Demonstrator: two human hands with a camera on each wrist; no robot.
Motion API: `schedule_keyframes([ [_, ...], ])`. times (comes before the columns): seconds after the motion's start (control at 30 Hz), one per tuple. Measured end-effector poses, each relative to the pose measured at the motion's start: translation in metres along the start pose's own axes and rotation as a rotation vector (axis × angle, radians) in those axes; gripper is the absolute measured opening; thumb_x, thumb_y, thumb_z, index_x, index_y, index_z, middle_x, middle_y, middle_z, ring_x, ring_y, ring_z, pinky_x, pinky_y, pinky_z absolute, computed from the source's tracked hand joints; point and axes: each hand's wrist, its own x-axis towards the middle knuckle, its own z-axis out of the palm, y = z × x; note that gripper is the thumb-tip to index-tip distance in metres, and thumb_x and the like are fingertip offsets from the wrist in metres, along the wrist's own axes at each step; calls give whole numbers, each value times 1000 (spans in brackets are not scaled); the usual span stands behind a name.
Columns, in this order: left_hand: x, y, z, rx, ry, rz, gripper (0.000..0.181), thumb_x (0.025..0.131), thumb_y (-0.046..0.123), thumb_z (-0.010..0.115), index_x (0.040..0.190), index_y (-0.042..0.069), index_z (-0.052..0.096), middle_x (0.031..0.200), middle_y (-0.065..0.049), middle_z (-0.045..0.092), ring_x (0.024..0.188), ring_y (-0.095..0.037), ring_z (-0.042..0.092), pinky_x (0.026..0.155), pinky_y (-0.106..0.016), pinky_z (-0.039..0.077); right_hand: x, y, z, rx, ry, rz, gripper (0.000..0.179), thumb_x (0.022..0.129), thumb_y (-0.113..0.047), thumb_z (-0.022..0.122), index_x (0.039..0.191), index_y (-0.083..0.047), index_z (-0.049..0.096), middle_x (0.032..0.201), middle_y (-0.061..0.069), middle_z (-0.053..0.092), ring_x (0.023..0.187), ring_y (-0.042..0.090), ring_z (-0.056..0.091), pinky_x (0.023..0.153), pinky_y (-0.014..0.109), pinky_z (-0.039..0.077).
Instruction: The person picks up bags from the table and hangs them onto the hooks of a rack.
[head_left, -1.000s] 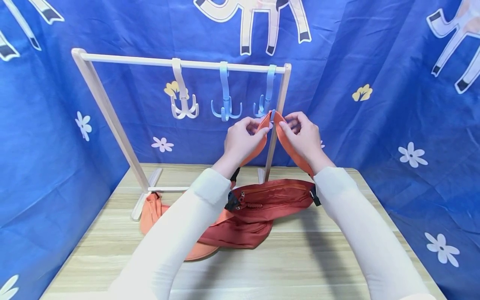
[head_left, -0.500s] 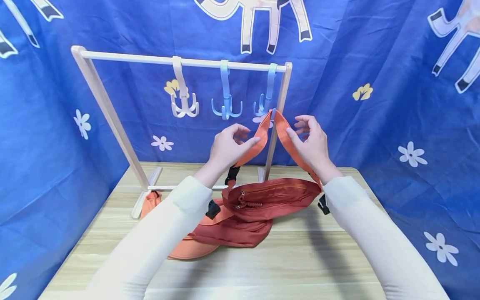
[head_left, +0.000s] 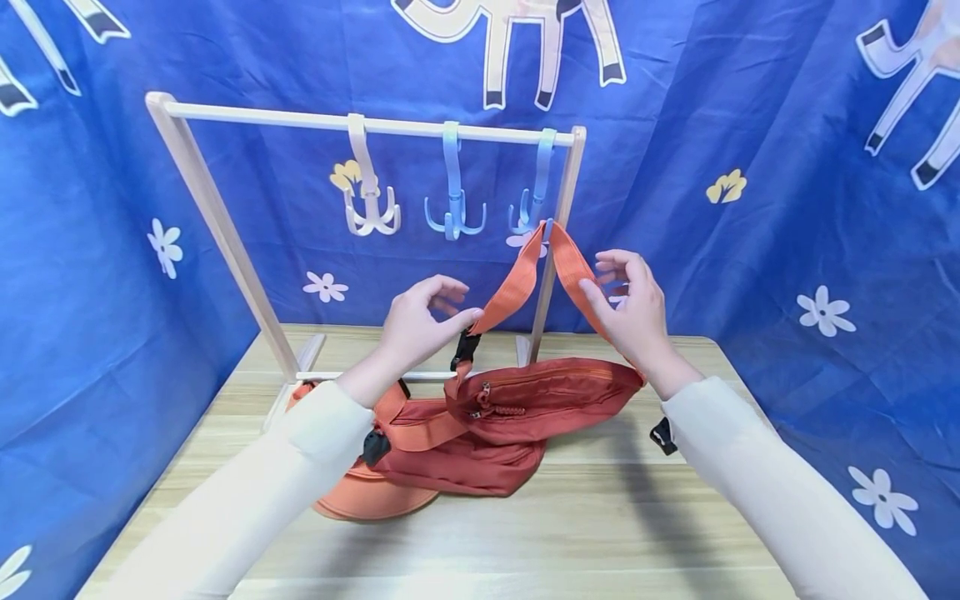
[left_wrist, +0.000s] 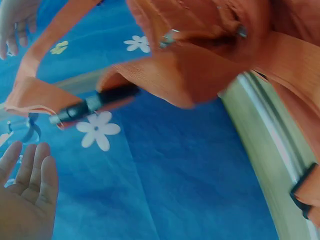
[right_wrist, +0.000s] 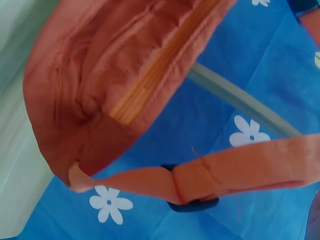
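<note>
A red waist pack [head_left: 555, 393] hangs by its orange strap [head_left: 516, 287] from the right-hand blue hook [head_left: 542, 175]. My left hand [head_left: 422, 323] is left of the strap with loosely bent fingers, its thumb tip at or very near the strap's edge above a black buckle [head_left: 467, 350]. In the left wrist view, the left hand [left_wrist: 30, 187] has extended fingers and holds nothing. On the other side, my right hand [head_left: 636, 312] is spread, its thumb against or just in front of the strap. The right wrist view shows the waist pack [right_wrist: 125, 90] and a black strap adjuster [right_wrist: 192, 204].
A wooden rack [head_left: 217, 225] also bears a white hook [head_left: 367, 187] and a middle blue hook [head_left: 453, 187]. Another dark red bag [head_left: 480, 468] and an orange cap [head_left: 375, 498] lie on the wooden table [head_left: 540, 542]. Blue patterned cloth [head_left: 750, 250] encloses the sides and back.
Both hands have let go of the strap and moved apart and downward, the left farther than the right. The waist pack stays hanging from the hook.
</note>
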Motion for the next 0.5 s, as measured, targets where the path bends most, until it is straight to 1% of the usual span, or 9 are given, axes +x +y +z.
schedule_keyframes([
  [0.1, -8, -9, -7, 14, -2, -3, 33, 81, 31, 77, 105, 12, 66, 100, -1, 68, 83, -16, 65, 72, -41, 50, -7, -2, 1, 14, -14, -12, 38, 86, -18, 72, 117, -4, 56, 108, 7, 60, 90, 18, 59, 73, 36, 47],
  [0.2, -17, -14, -13, 10, -22, -24, 33, 81, 29, 77, 106, 11, 66, 103, -3, 67, 85, -18, 65, 75, -42, 49, -15, -2, 3, 27, -26, -29, 37, 85, -16, 72, 117, -4, 56, 107, 7, 61, 90, 17, 59, 72, 32, 46],
  [0.27, -22, -19, -16, 3, -31, -34, 32, 81, 28, 77, 106, 10, 66, 104, -4, 67, 85, -20, 66, 78, -43, 49, -21, -2, 5, 42, -41, -29, 36, 85, -14, 72, 116, -4, 56, 105, 7, 62, 90, 17, 59, 73, 32, 46],
  [0.37, -29, -25, -20, 1, -40, -37, 32, 81, 25, 78, 106, 8, 66, 102, -6, 68, 85, -22, 66, 78, -43, 48, -29, -6, 9, 85, -57, -10, 34, 84, -10, 73, 114, -3, 57, 102, 10, 63, 90, 20, 60, 73, 37, 48],
  [0.5, -39, -35, -25, 12, -59, -63, 32, 81, 24, 77, 107, 9, 65, 101, -6, 67, 84, -21, 65, 73, -39, 48, -39, -26, 15, 152, -78, -19, 32, 82, 1, 71, 111, 6, 56, 102, 18, 62, 86, 32, 62, 71, 47, 50],
])
